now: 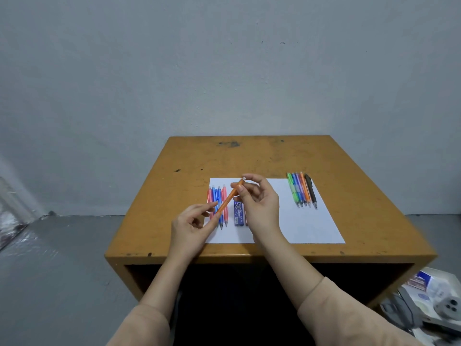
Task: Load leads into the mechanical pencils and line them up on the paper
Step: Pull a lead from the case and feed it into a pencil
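Observation:
An orange mechanical pencil (228, 199) is held tilted above the white paper (306, 221), white cap end up and away from me. My left hand (192, 227) pinches its lower tip end. My right hand (259, 199) pinches it near the cap end. Under it lies a row of several pink and blue pencils (218, 201) on the paper's left part. A blue pencil-lead box (238, 213) lies beside that row, partly hidden by my right hand. Several green, blue, purple, orange and black pencils (301, 189) lie side by side at the paper's far right corner.
The paper lies on a small worn wooden table (361, 171) that stands against a grey wall. On the floor at the lower right sits a white tray with boxes and grey gadgets (439, 300).

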`<state>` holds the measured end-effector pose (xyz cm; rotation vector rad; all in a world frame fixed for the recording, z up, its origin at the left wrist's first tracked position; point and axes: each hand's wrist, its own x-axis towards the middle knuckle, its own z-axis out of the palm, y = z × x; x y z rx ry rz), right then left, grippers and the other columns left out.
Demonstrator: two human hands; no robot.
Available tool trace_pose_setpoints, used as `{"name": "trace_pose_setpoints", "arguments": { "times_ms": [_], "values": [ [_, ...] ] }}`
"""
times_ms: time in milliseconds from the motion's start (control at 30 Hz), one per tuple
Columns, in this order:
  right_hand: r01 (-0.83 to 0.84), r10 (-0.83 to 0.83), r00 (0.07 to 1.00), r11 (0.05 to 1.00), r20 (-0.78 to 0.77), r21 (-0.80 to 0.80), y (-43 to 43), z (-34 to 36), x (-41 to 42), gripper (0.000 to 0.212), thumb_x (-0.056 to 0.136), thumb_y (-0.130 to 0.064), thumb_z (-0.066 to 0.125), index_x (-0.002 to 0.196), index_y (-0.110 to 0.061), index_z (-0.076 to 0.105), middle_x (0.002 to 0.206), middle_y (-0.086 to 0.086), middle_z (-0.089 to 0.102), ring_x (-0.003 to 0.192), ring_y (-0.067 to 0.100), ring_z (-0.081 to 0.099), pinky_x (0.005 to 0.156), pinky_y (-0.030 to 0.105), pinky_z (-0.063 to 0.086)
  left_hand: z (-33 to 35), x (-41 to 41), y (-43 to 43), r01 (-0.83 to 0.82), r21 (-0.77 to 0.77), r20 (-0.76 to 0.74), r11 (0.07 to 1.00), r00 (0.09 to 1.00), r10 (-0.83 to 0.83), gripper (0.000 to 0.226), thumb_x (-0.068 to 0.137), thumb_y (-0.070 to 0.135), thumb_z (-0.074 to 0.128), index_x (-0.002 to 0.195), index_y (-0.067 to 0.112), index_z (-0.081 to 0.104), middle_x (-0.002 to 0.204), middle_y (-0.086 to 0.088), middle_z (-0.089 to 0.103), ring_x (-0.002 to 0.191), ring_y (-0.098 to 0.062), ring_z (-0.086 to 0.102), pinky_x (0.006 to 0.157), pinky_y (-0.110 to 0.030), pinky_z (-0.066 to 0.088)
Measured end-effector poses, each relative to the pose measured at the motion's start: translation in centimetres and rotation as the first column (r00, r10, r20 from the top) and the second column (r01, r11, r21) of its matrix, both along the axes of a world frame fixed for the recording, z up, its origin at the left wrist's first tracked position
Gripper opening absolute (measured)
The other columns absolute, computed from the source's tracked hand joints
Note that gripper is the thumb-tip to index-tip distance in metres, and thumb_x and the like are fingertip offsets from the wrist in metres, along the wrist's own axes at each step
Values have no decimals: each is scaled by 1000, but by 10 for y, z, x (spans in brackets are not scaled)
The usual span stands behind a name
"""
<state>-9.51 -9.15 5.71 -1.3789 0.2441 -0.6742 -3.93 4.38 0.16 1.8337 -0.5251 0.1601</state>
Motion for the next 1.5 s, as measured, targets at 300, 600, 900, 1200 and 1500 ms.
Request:
{"name": "trace_pose_setpoints", "arguments": {
  "times_ms": [300, 600, 900, 1200, 1500],
  "values": [
    [24, -10, 994, 992, -107, 127, -3, -11, 2, 15, 91, -9, 60, 99, -23, 59, 92, -3, 73, 83, 7, 70, 70, 20, 56, -1, -1, 1, 26, -1, 21, 1000, 999, -26, 25, 77, 16, 76, 94, 33, 71, 88, 14, 67, 71, -7, 59, 55, -22, 51],
    [183, -225, 964, 949, -142, -258, -51, -19, 0, 15, 92, -10, 61, 98, -22, 66, 90, -9, 66, 86, 5, 63, 64, 11, 50, -1, -2, 1, -6, -36, -12, 999, 1000, 6, 23, 78, 15, 74, 96, 28, 71, 89, 13, 66, 76, -8, 59, 53, -18, 50],
    [12, -331, 841, 802, -429, -597, -91, -41, 10, 24, 92, -11, 59, 115, -12, 67, 109, 4, 66, 92, 9, 55, 76, 16, 43, -2, -1, 0, -39, -9, -33, 999, 999, 38, 23, 78, 18, 74, 97, 29, 71, 89, 14, 65, 76, -4, 59, 54, -20, 51],
    [-69, -379, 814, 688, -439, -722, -87, -49, 24, 26, 92, -26, 61, 110, -10, 70, 111, 5, 58, 109, 17, 50, 82, 22, 36, -3, 0, 0, -63, 34, -43, 997, 997, 64, 21, 78, 19, 75, 98, 25, 73, 90, 13, 66, 79, -1, 58, 55, -18, 51],
    [-75, -386, 807, 682, -446, -727, -86, -46, 24, 17, 91, -25, 62, 100, -14, 72, 105, 2, 56, 101, 14, 49, 80, 23, 38, -4, 1, -1, -75, 56, -29, 996, 997, 77, 21, 79, 19, 75, 99, 22, 74, 91, 14, 66, 79, -4, 59, 56, -19, 51]
  ]
}}
